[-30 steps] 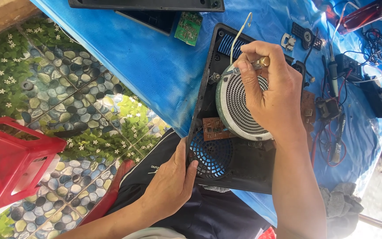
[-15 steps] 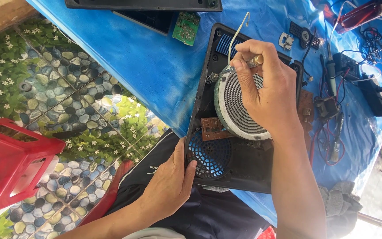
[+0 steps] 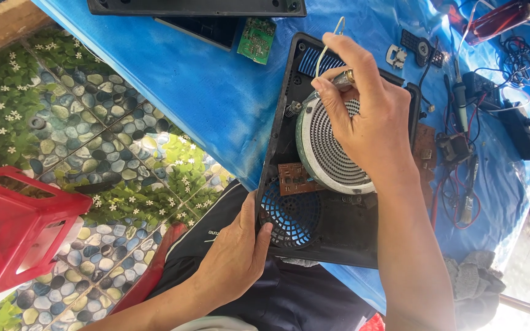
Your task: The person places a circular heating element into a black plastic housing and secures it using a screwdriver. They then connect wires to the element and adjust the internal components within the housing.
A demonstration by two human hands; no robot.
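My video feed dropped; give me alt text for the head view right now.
The right hand holds a thin metal-tipped tool over the round perforated coil disc inside an opened black plastic appliance casing, while the left hand steadies the casing's near edge on a blue tarp-covered table.

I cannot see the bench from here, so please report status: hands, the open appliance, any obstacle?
Left hand grips black case edge. Right hand holds tool over round coil. Loose wires beside, not blocking.

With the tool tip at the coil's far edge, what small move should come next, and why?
Probably press the tool steadily at the round coil's rim: the right hand already holds it there, while the left hand braces the black housing.
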